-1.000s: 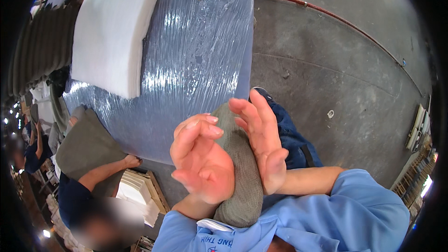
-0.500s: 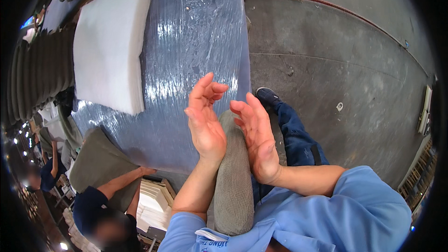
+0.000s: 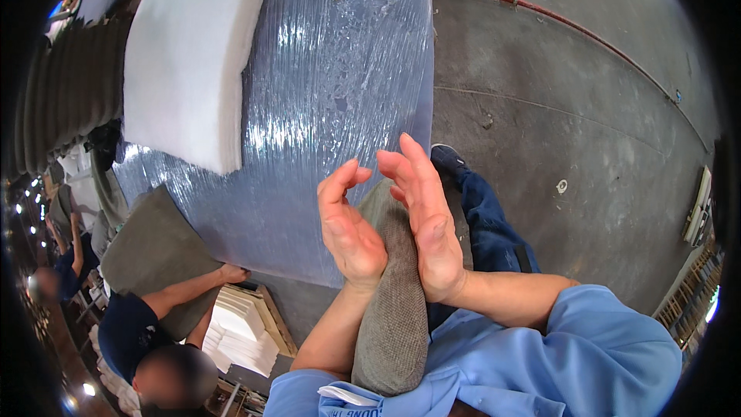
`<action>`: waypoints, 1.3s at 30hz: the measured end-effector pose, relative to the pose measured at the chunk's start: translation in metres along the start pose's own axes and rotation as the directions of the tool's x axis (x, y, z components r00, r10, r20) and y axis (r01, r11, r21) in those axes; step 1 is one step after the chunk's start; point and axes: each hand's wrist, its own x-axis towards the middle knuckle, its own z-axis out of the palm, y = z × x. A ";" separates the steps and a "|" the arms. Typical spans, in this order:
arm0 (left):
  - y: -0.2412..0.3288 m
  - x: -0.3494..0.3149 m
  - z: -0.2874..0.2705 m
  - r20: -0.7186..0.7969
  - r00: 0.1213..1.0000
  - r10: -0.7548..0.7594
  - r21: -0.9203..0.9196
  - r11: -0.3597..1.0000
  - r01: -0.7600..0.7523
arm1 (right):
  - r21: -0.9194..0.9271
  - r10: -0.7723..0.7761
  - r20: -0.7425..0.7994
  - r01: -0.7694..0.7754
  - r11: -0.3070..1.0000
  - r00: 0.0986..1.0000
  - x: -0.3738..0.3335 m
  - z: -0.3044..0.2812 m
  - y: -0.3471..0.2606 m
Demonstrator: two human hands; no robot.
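A grey-green woven fabric cushion [image 3: 394, 324] stands on edge in front of me, its near end against my blue shirt. My left hand [image 3: 351, 235] presses its palm side and wrist on the cushion's left face, fingers loosely bent and not wrapped round it. Against the right face lies my right hand [image 3: 428, 228], with its fingers extended past the cushion. Between the two palms the cushion is squeezed narrow. Its far end lies partly behind my fingers, close to the wrapped table's edge.
Clear plastic film covers a blue-grey table [image 3: 324, 54]. On it lies a thick white padding sheet [image 3: 185, 54]. Dark cushions [image 3: 73, 100] are stacked at far left. A co-worker [image 3: 147, 332] at lower left handles another grey-green cushion [image 3: 158, 247]. A red pipe [image 3: 556, 19] crosses the grey floor.
My hands have come closer together, squeezing the cushion between them. My left hand has moved down and right, and my right hand's fingers reach higher. The view has shifted slightly.
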 end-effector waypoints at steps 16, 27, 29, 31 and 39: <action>-0.046 0.037 0.030 0.124 0.969 -0.215 0.054 0.976 0.210 | 0.245 -0.008 -0.172 0.050 0.968 0.985 0.004 -0.017 0.061; -0.040 0.016 0.016 -0.103 0.986 -0.134 0.166 0.975 0.150 | 0.072 -0.022 -0.067 0.027 0.997 0.998 0.024 -0.005 0.051; -0.041 0.016 0.009 -0.139 0.982 -0.128 0.209 0.965 0.156 | 0.051 -0.017 -0.024 0.018 0.999 1.000 0.030 -0.007 0.049; -0.044 0.017 0.010 -0.146 0.982 -0.123 0.206 0.967 0.152 | 0.066 0.008 0.004 -0.009 0.998 1.000 0.034 -0.009 0.050; -0.069 0.050 -0.001 -0.034 0.971 -0.237 0.087 0.967 0.239 | 0.227 0.016 -0.211 0.033 0.973 0.977 0.028 -0.049 0.116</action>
